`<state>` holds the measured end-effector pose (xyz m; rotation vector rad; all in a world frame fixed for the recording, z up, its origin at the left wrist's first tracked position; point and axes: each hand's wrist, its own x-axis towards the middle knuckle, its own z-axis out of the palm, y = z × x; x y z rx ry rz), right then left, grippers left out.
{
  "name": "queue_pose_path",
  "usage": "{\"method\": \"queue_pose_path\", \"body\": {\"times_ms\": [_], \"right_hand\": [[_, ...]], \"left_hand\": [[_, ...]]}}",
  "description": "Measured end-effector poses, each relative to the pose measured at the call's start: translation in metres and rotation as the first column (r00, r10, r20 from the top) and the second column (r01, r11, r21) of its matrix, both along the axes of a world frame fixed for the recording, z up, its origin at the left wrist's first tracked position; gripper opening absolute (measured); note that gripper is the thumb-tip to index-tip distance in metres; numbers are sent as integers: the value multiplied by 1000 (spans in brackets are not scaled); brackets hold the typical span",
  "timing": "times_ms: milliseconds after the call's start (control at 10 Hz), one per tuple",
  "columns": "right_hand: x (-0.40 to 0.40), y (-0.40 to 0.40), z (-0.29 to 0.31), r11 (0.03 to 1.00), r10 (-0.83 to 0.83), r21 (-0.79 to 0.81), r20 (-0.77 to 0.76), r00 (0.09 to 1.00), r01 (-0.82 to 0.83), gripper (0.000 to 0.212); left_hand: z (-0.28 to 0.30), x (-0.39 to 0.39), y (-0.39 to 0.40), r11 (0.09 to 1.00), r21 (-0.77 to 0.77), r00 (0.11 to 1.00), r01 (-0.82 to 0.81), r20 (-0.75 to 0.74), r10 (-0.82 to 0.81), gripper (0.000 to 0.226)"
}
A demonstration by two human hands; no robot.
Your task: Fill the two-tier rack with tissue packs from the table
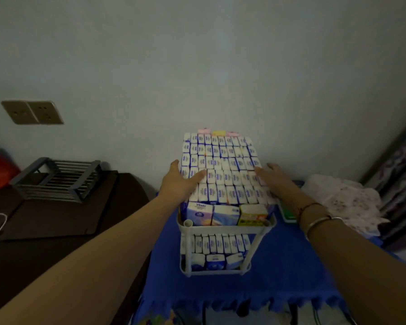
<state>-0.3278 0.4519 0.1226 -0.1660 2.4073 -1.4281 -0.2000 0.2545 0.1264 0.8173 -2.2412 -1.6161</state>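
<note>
1. A white two-tier rack [225, 227] stands on a blue tablecloth [279, 273] against a pale wall, both tiers packed with tissue packs [220, 174].
2. The top tier is heaped above its rim with upright white-and-blue packs in tight rows; three larger packs, two blue and one yellow, face forward at the near edge, and pink and yellow packs show at the far end.
3. The lower tier holds a row of upright packs with three more lying in front.
4. The left hand [181, 181] lies flat on the stack's left side, fingers straight and spread, holding nothing.
5. The right hand [273, 178] presses the stack's right side with open, straight fingers; bracelets [319, 221] circle that wrist.
6. A green item [288, 213] lies just right of the rack, a floral cloth [342, 198] beyond it.
7. To the left, a grey slatted rack [56, 179] sits on a dark table [63, 219]; wall sockets [32, 112] are above.
</note>
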Motion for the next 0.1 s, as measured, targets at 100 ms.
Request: {"method": "queue_pose_path", "body": {"times_ms": [100], "right_hand": [[25, 8, 11, 999, -18, 28, -139, 990, 22, 62]], "left_hand": [[10, 19, 7, 999, -41, 999, -35, -32, 34, 65]]}}
